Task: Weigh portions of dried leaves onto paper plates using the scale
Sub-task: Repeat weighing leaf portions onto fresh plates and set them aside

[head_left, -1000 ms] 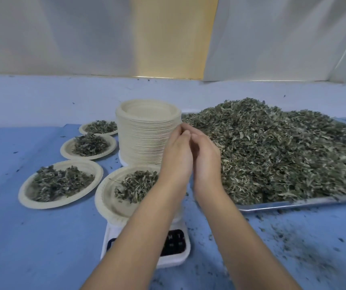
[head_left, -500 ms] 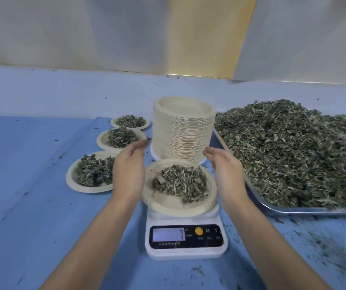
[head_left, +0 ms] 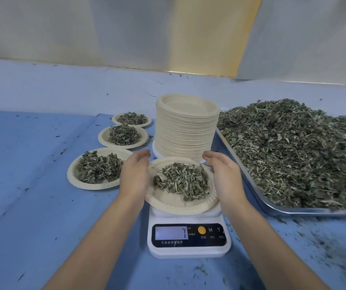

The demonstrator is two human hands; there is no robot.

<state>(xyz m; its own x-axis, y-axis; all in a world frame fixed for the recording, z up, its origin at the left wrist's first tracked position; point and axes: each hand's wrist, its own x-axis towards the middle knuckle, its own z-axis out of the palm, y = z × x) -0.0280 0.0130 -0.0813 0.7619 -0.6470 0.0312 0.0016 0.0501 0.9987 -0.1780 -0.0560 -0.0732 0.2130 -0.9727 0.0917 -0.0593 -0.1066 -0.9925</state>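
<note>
Head view: the paper plate (head_left: 174,204) with its heap of dried leaves (head_left: 182,180) is seen seated on the scale (head_left: 188,235), whose display shows what looks like a single 7. The left hand (head_left: 135,176) and the right hand (head_left: 224,174) are held at either side of the rim, fingers loosely curved and nothing pinched. Whether the palms actually touch the rim cannot be told.

The step in hand is judged to be the reading of the portion and the lifting-off of the plate. Until the figure is read, the rim should be left untouched, since any pressure would falsify the weight. For the lift, the plate should be taken under both sides at once and kept level, as thin paper is likely to flex and the loose heap to slide. It would best be set down on the desk (head_left: 31,206) near the three filled plates (head_left: 96,186), clear of the stack of empty plates (head_left: 186,135) and the tray (head_left: 276,209) of loose leaves (head_left: 293,153).
</note>
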